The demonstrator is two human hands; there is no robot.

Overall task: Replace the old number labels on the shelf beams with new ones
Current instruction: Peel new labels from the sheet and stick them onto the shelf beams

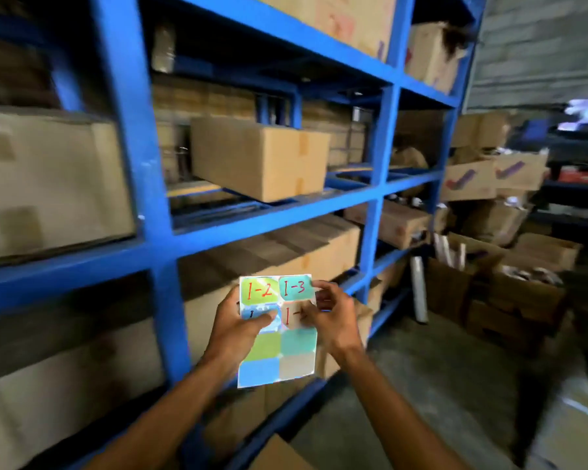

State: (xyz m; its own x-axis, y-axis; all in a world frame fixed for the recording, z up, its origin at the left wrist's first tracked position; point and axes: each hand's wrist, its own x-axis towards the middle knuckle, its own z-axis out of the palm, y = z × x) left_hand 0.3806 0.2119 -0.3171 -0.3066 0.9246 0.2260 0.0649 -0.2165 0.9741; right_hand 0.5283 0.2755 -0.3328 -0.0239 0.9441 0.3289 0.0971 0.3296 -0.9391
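Note:
I hold a sheet of coloured stickers (279, 354) upright in front of a blue metal shelf. Its top labels read 1-2 (259, 290) on green and 1-3 (296, 287) on teal, in red ink. My left hand (240, 320) grips the sheet's left edge, thumb lying over the blue label in the second row. My right hand (330, 317) pinches the right edge at the beige label (291, 315), whose number is partly hidden by my fingers. The lower labels are blank. A blue shelf beam (269, 225) runs just above the sheet; I see no label on it.
Blue uprights (143, 171) and beams frame bays filled with cardboard boxes (258, 157). More open boxes (523, 286) are piled on the concrete floor to the right, with a roll of wrap (419, 290) leaning by the rack. A box corner (279, 452) shows near my arms.

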